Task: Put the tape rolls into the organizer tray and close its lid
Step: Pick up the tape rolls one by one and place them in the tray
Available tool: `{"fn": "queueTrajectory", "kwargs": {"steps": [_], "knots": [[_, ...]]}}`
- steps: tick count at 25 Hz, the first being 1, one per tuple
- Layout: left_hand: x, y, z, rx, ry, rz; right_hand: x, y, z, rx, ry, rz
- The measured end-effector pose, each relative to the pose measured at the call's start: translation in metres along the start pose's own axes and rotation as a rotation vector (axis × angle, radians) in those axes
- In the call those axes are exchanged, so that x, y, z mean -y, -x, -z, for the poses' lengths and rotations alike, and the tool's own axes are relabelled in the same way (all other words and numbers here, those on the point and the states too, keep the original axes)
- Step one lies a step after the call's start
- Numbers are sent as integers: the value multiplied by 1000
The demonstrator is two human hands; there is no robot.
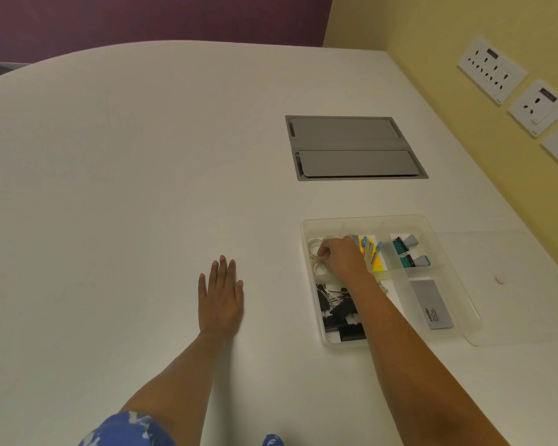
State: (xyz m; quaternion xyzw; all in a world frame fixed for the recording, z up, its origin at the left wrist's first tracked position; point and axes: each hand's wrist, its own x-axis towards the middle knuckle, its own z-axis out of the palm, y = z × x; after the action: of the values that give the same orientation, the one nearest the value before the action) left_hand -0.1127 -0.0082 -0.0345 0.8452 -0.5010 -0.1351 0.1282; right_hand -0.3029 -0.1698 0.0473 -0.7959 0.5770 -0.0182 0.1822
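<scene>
A clear plastic organizer tray sits on the white table at the right. In its far-left compartment lie clear tape rolls. My right hand reaches into that compartment, fingers curled around one tape roll at the compartment's near end. The tray's clear lid lies flat on the table to the right of the tray, off it. My left hand rests flat on the table left of the tray, palm down, fingers apart, holding nothing.
The tray also holds black binder clips, yellow sticky notes with pens, two teal-and-grey items and a grey box. A grey cable hatch is set into the table beyond. Wall sockets are on the right.
</scene>
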Motion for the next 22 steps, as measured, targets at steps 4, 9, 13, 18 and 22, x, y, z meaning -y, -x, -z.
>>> {"fn": "queueTrajectory", "kwargs": {"steps": [4,9,13,18,22], "knots": [[0,0,0,3,2,1,12,-6,-2,-25,71,25],[1,-1,-1,4,-8,2,18,-12,-6,26,170,-8],[2,-1,-2,-2,-9,1,20,-13,-11,12,169,-38],[1,-2,-2,-14,4,-2,19,-13,-12,-6,33,-67],[-16,-10,9,-91,56,-27,11,-13,-2,-127,-125,-97]]}}
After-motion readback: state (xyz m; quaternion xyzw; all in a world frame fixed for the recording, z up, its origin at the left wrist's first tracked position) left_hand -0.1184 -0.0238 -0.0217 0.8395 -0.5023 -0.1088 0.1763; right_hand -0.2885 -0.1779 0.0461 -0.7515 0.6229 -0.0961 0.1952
